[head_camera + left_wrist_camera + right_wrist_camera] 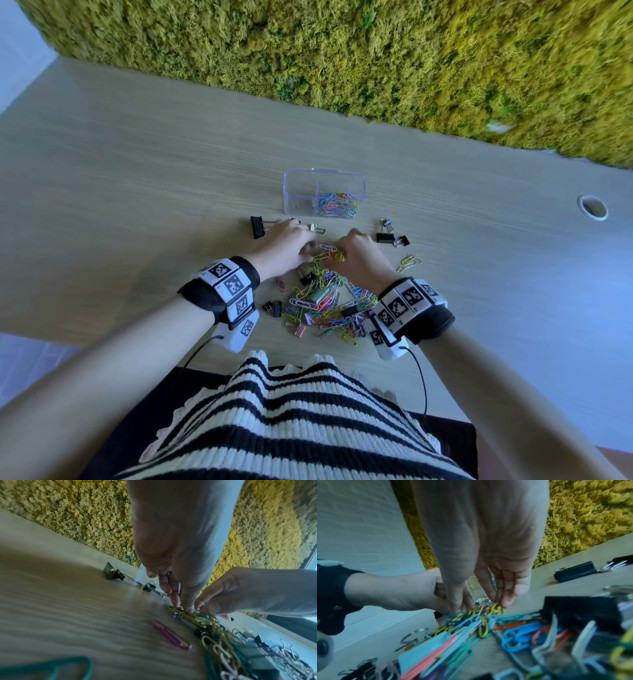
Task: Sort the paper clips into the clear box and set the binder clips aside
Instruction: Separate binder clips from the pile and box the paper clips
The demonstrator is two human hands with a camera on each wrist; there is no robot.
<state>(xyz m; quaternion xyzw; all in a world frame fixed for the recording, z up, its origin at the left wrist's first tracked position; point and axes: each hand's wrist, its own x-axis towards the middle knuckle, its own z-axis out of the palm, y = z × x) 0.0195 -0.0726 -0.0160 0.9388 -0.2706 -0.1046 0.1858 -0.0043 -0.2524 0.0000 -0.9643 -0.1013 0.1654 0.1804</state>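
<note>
My left hand [286,245] and right hand [359,255] meet fingertip to fingertip at the far edge of the paper clips [325,301], each pinching yellow ones; motion blur smears both wrist views. The clear box [323,192] sits just beyond my knuckles, binder clips [390,236] flanking either hand.

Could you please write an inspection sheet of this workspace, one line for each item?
Surface: pale wooden table, with a round grommet hole.
Job's things: clear box holding coloured paper clips in its right compartment; mixed pile of clips near the person; black binder clips set aside right of the pile, another on the left.
Clutter: nothing seen.
Hands: left hand and right hand have fingertips down on the pile's far edge.
Cables: black cable from each wristband.
Surroundings: moss wall.
</note>
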